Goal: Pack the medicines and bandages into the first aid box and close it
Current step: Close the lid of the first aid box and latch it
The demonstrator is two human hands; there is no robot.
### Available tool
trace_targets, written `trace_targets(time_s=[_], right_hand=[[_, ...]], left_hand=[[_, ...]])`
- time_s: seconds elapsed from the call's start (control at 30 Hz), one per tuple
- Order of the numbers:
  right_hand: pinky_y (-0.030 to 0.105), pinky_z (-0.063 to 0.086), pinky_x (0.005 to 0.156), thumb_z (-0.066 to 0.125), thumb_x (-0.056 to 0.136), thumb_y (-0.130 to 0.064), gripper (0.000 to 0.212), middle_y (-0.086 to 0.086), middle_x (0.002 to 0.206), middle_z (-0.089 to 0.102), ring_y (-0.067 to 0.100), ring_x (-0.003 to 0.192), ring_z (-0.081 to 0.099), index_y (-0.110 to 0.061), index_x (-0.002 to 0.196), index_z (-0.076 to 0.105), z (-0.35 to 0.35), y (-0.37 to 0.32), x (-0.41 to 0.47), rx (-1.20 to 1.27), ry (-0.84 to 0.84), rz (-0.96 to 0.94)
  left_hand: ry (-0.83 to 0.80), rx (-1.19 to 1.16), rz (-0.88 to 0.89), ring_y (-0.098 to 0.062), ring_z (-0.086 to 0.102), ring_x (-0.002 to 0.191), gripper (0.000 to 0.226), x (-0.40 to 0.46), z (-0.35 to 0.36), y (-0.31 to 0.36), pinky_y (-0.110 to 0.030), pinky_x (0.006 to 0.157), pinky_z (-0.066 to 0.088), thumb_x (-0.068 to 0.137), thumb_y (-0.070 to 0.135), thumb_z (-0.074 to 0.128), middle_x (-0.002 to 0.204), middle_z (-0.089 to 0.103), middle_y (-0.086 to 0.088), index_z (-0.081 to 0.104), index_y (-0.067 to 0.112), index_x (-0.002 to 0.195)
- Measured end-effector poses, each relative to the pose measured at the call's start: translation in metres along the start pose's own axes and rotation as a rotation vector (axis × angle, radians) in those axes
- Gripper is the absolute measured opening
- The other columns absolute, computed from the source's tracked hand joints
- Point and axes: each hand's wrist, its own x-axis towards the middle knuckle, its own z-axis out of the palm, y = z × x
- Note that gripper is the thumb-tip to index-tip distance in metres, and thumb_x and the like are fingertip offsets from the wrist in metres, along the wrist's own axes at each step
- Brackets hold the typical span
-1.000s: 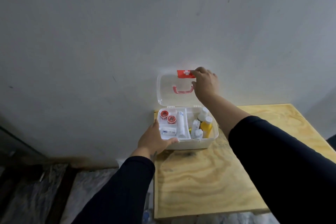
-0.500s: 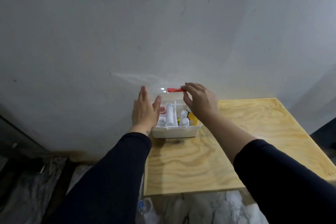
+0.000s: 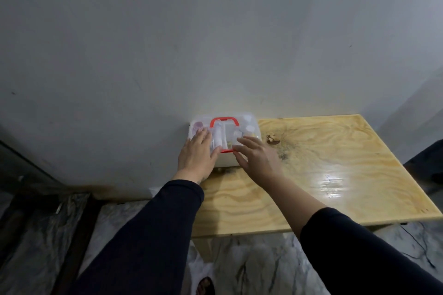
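The white first aid box point(image 3: 226, 160) stands at the table's far left corner against the wall. Its clear lid point(image 3: 249, 127) lies down flat over the box, with a red handle point(image 3: 224, 120) folded on top and a red latch point(image 3: 226, 150) at the front edge. Bottles and tubes show dimly through the lid. My left hand point(image 3: 197, 153) rests flat on the lid's left front part, fingers spread. My right hand point(image 3: 256, 154) lies with fingers apart on the lid's right front corner, beside the latch.
A pale plywood table point(image 3: 311, 175) holds the box; a dark knot point(image 3: 272, 139) marks the wood right of it. A grey wall point(image 3: 215, 43) rises directly behind. Marbled floor point(image 3: 251, 266) lies below, with a dark frame point(image 3: 36, 199) at left.
The lid, upright a second ago, has swung down onto the box. My right hand has left the red latch and my left hand has moved from the box's side onto the lid.
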Motion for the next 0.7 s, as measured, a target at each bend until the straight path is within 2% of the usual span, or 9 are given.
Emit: trace_targets(time_s=[0.1,0.17,0.27,0.33,0.5,0.63,0.7], right_hand=[[0.044,0.052,0.096,0.054,0.094,-0.033,0.029,0.006,0.130,0.063,0.023,0.126,0.054,-0.020,0.115,0.068,-0.001,0.004,0.006,0.076,-0.078,0.112],[0.046,0.034,0.114,0.046,0.096,-0.043,0.047,0.006,0.152,0.039,0.023,0.143,0.030,-0.022,0.138,0.047,-0.004,0.008,0.014,0.111,-0.239,0.204],[0.049,0.013,0.122,0.037,0.094,-0.056,0.072,0.006,0.162,0.000,0.023,0.150,-0.003,-0.025,0.152,0.008,-0.006,0.013,0.023,0.067,-0.488,0.254],[0.053,0.007,0.121,0.035,0.092,-0.061,0.079,0.006,0.162,-0.012,0.024,0.149,-0.014,-0.026,0.152,-0.004,-0.003,0.014,0.026,0.015,-0.561,0.242],[0.055,0.007,0.121,0.037,0.089,-0.062,0.085,0.005,0.160,-0.018,0.027,0.146,-0.022,-0.027,0.151,-0.011,0.015,0.020,0.023,-0.062,-0.540,0.207],[0.052,0.014,0.121,0.040,0.091,-0.057,0.081,0.005,0.162,-0.012,0.027,0.147,-0.019,-0.027,0.152,-0.005,0.028,0.026,0.031,-0.087,-0.474,0.192],[0.048,0.012,0.122,0.041,0.092,-0.054,0.080,0.005,0.162,-0.010,0.026,0.147,-0.018,-0.026,0.152,-0.003,0.032,0.027,0.035,-0.077,-0.452,0.201]], left_hand=[[-0.005,-0.011,0.012,-0.016,0.013,0.151,0.067,0.006,0.000,-0.003,-0.036,0.121,0.014,0.100,0.051,0.034,0.164,0.014,0.002,0.018,0.017,0.156],[-0.027,0.008,0.016,-0.016,0.011,0.151,0.072,0.012,0.001,-0.006,-0.037,0.121,0.014,0.098,0.056,0.035,0.164,0.012,0.002,0.017,0.018,0.156],[-0.061,0.068,0.060,-0.017,0.003,0.152,0.075,0.020,0.001,-0.009,-0.038,0.121,0.010,0.098,0.057,0.034,0.165,0.005,0.000,0.010,0.018,0.157],[-0.066,0.132,0.090,-0.017,-0.003,0.152,0.077,0.022,0.003,-0.010,-0.036,0.121,0.005,0.098,0.055,0.035,0.165,-0.001,-0.002,0.003,0.016,0.157],[-0.025,0.234,0.112,-0.019,-0.006,0.151,0.082,0.025,0.015,-0.014,-0.036,0.123,0.004,0.098,0.052,0.040,0.165,-0.006,-0.004,-0.004,0.014,0.156],[-0.005,0.232,0.120,-0.019,-0.005,0.152,0.082,0.038,0.015,-0.017,-0.037,0.124,0.006,0.097,0.051,0.041,0.165,-0.005,-0.004,-0.003,0.014,0.156],[-0.002,0.238,0.119,-0.019,-0.005,0.152,0.082,0.043,0.015,-0.018,-0.037,0.124,0.006,0.097,0.051,0.041,0.165,-0.005,-0.004,-0.004,0.014,0.156]])
